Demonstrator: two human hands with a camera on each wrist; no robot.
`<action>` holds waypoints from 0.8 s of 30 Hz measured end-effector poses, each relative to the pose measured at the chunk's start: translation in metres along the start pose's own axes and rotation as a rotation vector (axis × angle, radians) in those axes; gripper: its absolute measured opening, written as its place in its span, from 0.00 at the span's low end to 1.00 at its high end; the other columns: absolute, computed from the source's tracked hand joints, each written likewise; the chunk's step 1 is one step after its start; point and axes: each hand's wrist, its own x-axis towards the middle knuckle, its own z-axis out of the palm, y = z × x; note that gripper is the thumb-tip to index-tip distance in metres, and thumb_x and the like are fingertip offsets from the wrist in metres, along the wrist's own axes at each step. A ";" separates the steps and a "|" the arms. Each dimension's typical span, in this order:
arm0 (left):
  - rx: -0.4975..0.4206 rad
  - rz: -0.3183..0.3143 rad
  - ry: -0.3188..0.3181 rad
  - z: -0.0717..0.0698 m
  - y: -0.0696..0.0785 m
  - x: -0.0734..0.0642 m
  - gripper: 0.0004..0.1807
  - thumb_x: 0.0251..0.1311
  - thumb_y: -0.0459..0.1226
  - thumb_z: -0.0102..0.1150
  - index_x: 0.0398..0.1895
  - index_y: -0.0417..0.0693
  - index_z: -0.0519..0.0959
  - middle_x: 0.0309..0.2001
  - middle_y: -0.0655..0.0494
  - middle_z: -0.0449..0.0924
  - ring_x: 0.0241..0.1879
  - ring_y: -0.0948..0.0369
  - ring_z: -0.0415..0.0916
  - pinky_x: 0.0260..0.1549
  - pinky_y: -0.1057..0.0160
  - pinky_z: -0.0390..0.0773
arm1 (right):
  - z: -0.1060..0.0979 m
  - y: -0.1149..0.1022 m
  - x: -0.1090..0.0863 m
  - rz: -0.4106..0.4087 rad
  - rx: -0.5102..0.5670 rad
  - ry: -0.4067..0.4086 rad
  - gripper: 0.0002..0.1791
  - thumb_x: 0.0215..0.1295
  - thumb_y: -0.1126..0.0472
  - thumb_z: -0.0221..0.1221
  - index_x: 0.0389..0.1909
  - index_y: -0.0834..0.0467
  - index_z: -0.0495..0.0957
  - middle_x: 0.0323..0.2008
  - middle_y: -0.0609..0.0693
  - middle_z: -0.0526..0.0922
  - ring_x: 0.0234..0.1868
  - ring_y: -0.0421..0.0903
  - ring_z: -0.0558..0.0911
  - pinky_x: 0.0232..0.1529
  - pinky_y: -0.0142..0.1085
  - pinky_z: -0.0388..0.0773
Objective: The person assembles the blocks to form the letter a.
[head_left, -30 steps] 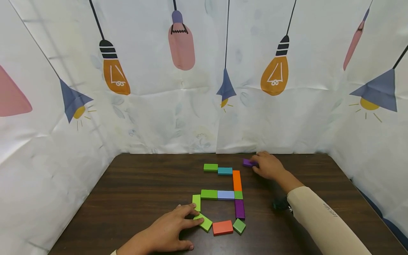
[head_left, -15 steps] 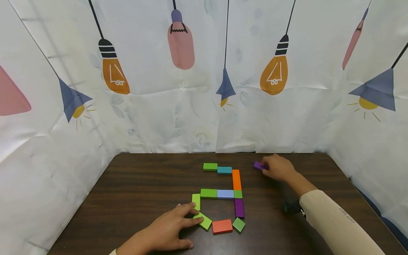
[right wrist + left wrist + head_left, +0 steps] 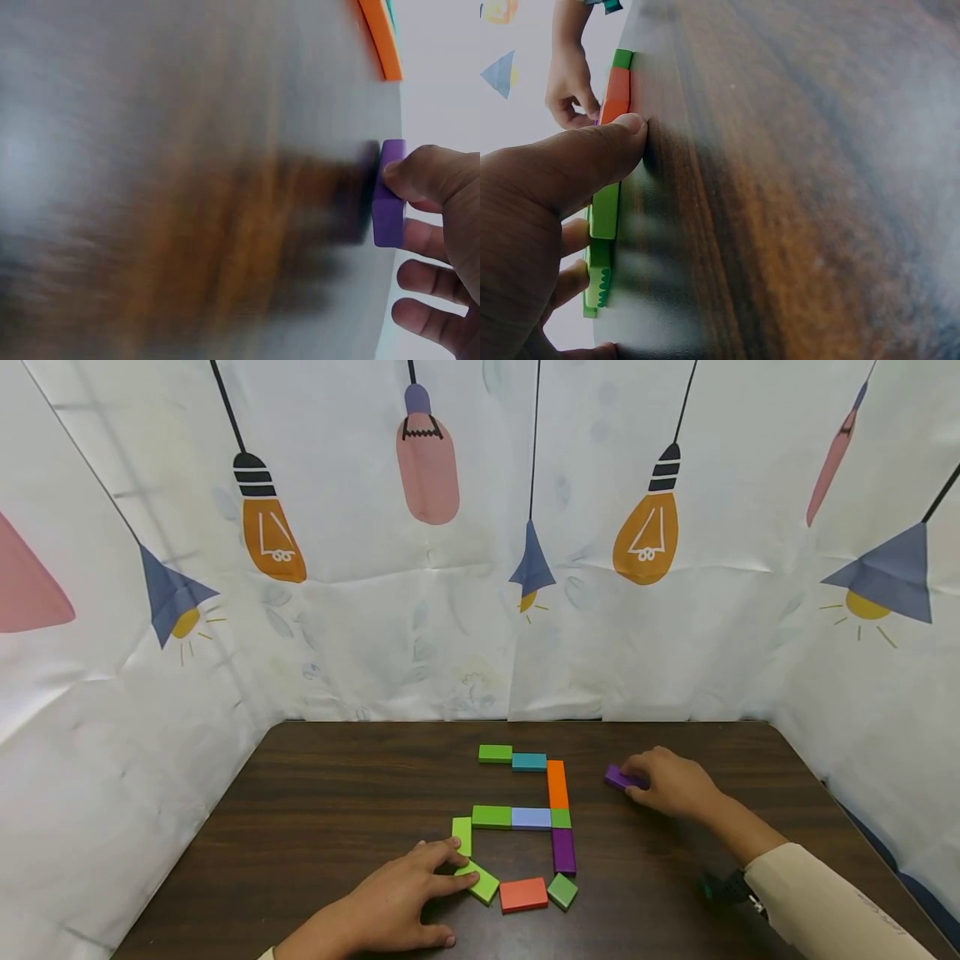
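Observation:
My right hand (image 3: 672, 783) pinches a purple block (image 3: 624, 778) between thumb and fingers, to the right of the block figure; the right wrist view shows this purple block (image 3: 388, 193) from the side. With fingers spread, my left hand (image 3: 401, 897) rests on the table, its fingertips touching two lime green blocks, the slanted one (image 3: 482, 883) and the upright one (image 3: 462, 837). Beside them lie a red-orange block (image 3: 523, 895) and a small green block (image 3: 562, 891). A dark purple block (image 3: 564, 852) forms the figure's lower right side.
Above, a green block (image 3: 492, 817), a light blue block (image 3: 531, 818) and a small green square (image 3: 560, 818) make a row. An orange block (image 3: 557, 785), a teal block (image 3: 529, 762) and another green block (image 3: 496, 754) continue upward. A patterned cloth stands behind the brown table (image 3: 337, 802).
My right hand has moved right and then nearer to me, carrying the purple block away from the far edge. The left hand and the laid blocks stay where they were.

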 end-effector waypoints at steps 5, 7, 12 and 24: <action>0.009 0.003 0.005 0.000 0.001 0.000 0.37 0.63 0.61 0.65 0.75 0.66 0.71 0.73 0.58 0.67 0.73 0.50 0.62 0.62 0.38 0.70 | 0.001 -0.012 -0.014 -0.037 0.010 0.013 0.14 0.61 0.50 0.72 0.47 0.45 0.86 0.44 0.46 0.84 0.44 0.47 0.80 0.34 0.44 0.80; 0.010 0.000 0.004 0.000 0.000 0.000 0.37 0.63 0.61 0.65 0.75 0.67 0.70 0.73 0.58 0.66 0.73 0.50 0.61 0.62 0.38 0.71 | 0.001 -0.017 -0.019 -0.058 0.007 0.021 0.14 0.61 0.50 0.72 0.47 0.45 0.86 0.44 0.44 0.84 0.45 0.47 0.81 0.35 0.45 0.81; 0.020 -0.001 0.007 0.002 0.000 0.000 0.38 0.62 0.62 0.65 0.75 0.68 0.70 0.73 0.58 0.66 0.73 0.49 0.62 0.60 0.37 0.72 | 0.000 -0.027 -0.030 -0.098 -0.005 0.032 0.14 0.59 0.49 0.73 0.46 0.43 0.86 0.40 0.39 0.82 0.42 0.43 0.79 0.33 0.39 0.79; 0.010 -0.009 -0.004 0.001 0.000 0.000 0.38 0.62 0.62 0.65 0.75 0.68 0.70 0.73 0.56 0.66 0.73 0.49 0.62 0.61 0.36 0.71 | -0.002 -0.050 -0.055 -0.240 0.047 0.088 0.13 0.58 0.51 0.74 0.44 0.43 0.85 0.37 0.36 0.80 0.37 0.36 0.75 0.28 0.32 0.76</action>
